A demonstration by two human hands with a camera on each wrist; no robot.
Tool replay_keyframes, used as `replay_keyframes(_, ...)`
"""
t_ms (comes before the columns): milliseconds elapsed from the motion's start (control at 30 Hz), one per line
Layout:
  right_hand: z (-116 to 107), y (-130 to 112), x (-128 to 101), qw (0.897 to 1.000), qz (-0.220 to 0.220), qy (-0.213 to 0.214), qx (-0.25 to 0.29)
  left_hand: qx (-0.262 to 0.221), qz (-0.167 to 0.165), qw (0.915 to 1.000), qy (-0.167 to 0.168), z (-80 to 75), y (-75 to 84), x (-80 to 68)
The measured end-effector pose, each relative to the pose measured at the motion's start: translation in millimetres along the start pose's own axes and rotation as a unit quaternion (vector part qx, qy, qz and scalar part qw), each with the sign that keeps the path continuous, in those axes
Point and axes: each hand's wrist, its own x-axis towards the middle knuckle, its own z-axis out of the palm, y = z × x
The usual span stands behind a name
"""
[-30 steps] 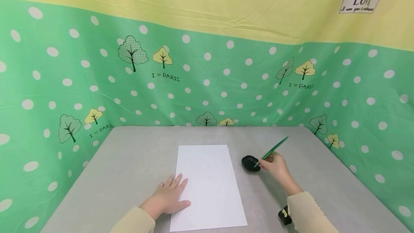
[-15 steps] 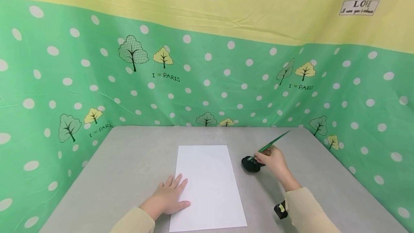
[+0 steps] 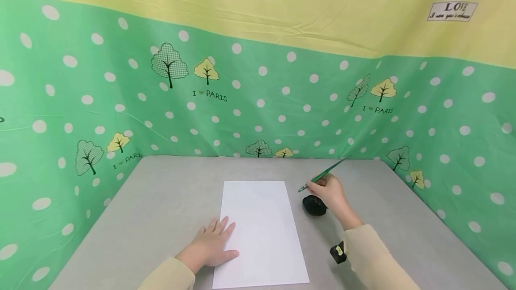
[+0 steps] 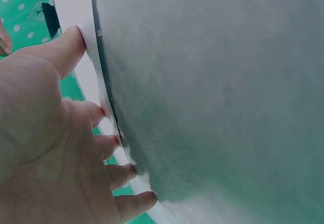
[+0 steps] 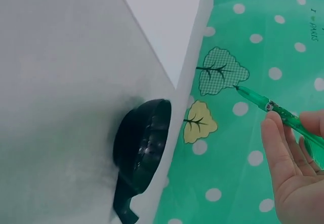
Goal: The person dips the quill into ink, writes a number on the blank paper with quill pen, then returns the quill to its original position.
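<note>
My left hand (image 3: 213, 246) rests with spread fingers across the left edge of a white sheet of paper (image 3: 264, 232). In the left wrist view the fingertips (image 4: 78, 37) touch the sheet's edge. Between thumb and fingers, my right hand (image 3: 330, 194) pinches a slim green pen (image 3: 322, 175). Its point is in the air, off the sheet's upper right side, and its tail slants up to the right. Below the pen sits a small black rounded dish (image 3: 314, 205); the right wrist view shows its hollow bowl (image 5: 142, 143) with a short hooked tab.
A small black block with a yellow label (image 3: 338, 252) stands beside the right sleeve, which partly hides it. A grey table (image 3: 169, 191) carries everything. Green and yellow printed cloth (image 3: 225, 115) hangs around its back and sides.
My right hand has lifted the pen from over the black dish and carried it left and away, toward the sheet. My left hand stays on the paper.
</note>
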Motion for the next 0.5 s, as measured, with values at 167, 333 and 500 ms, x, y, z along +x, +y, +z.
replay_keyframes(167, 7, -4, 4, 1.0, -0.014, 0.001, -0.017, 0.003, -0.002, 1.0, -0.003, -2.0, 1.1, -0.7)
replay_keyframes(333, 16, -9, 6, 1.0, -0.017, -0.001, -0.006, 0.002, -0.004, 1.0, -0.006, -3.8, 2.6, -1.7)
replay_keyframes(500, 24, -11, 9, 1.0, -0.011, -0.002, 0.006, 0.005, -0.003, 1.0, -0.003, -1.9, 1.6, -0.8)
